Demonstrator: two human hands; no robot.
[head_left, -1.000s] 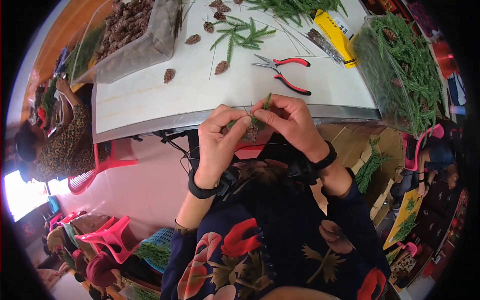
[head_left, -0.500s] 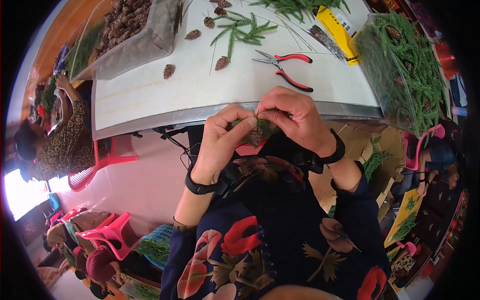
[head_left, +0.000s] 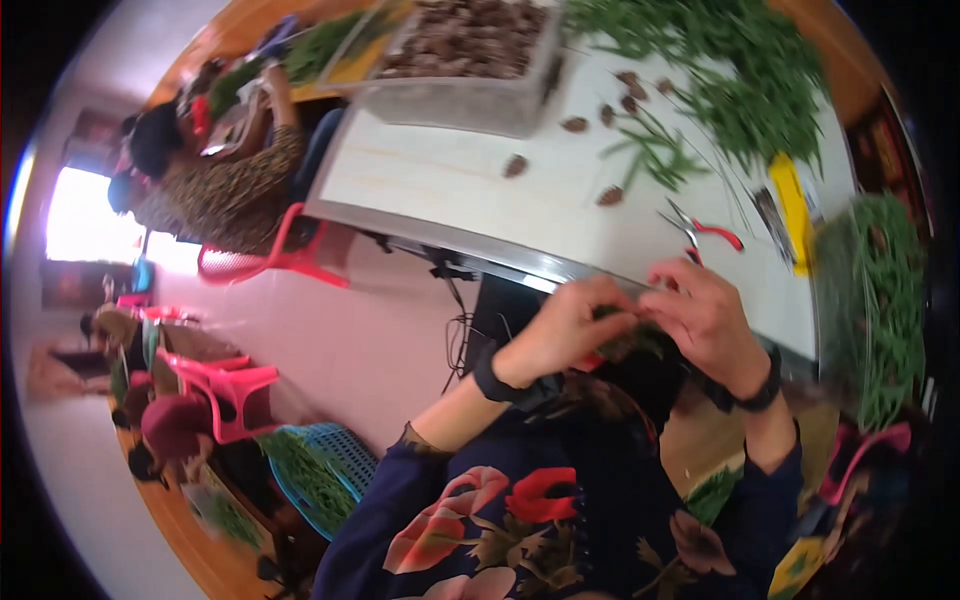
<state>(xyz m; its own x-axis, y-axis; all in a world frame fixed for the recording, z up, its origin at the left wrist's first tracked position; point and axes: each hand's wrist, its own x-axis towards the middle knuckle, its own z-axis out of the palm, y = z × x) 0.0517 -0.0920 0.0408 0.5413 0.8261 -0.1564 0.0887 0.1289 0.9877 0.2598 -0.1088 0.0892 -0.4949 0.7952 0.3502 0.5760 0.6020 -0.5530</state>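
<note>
Just off the table's front edge, my left hand (head_left: pixel 572 332) and my right hand (head_left: pixel 708 318) meet with fingertips pinched together. Between and below them shows a green sprig (head_left: pixel 632 346), blurred; the pine cone seen with it a moment earlier is mostly hidden now. My left fingers grip this pine cone piece, while the right thumb and finger pinch what looks like its thin wire, too fine to make out. Nearest on the table are pliers with red and black handles (head_left: pixel 718 236), partly behind my right hand. Loose pine cones (head_left: pixel 611 196) and a green artificial sprig (head_left: pixel 655 150) lie beyond.
A clear bin of pine cones (head_left: pixel 455 105) stands at the back left. Piled greenery (head_left: pixel 735 70) covers the back right, with a yellow packet (head_left: pixel 792 215) and a bin of greenery (head_left: pixel 885 310) near the right edge. A co-worker (head_left: pixel 225 190) sits at the left.
The view has swung left, so table and hands appear further right and tilted. My hands stay pinched together on the piece. The pine cone is less visible now.
</note>
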